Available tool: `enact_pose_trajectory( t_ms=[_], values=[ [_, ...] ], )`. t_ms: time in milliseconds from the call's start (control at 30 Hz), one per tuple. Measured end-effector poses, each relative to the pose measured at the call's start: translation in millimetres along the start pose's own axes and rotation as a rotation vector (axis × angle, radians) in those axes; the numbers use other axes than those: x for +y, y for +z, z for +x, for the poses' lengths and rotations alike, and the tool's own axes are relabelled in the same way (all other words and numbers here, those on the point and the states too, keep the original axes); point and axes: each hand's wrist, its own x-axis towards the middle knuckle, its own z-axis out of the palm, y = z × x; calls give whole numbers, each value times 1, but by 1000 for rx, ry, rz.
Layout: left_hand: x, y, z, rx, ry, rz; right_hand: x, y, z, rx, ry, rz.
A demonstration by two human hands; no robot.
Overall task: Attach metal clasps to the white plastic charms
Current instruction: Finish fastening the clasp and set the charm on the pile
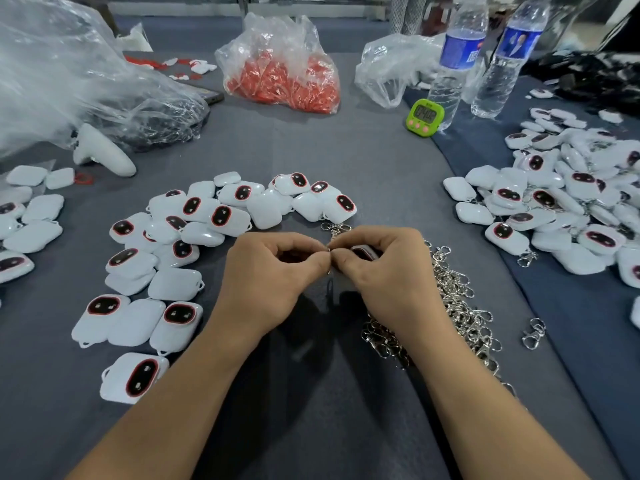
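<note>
White charm (363, 252) mostly hidden in curled grip of right hand (384, 271), left hand (277, 271) pinching a clasp (328, 250) (barely visible)

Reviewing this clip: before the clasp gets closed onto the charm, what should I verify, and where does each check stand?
1. The right hand grips a white charm: ok.
2. The left hand and right fingertips pinch the clasp ring between them: ok.
3. Ring threaded through the charm's loop: cannot tell, fingers hide it.
4. The clasp pile lies beside the right hand: ok.
5. The loose charms lie near the left hand: ok.
</note>
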Motion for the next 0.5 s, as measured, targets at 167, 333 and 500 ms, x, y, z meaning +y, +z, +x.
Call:
enact_pose_trajectory(
  t_ms=[167,333,500],
  values=[
    [1,-1,1,39,10,-5,-1,0,3,-41,43,36],
    [1,-4,-3,36,40,7,-4,0,0,-62,23,45],
    [-3,-9,0,-49,89,60,-6,-4,-4,1,-88,-112]
  ],
)
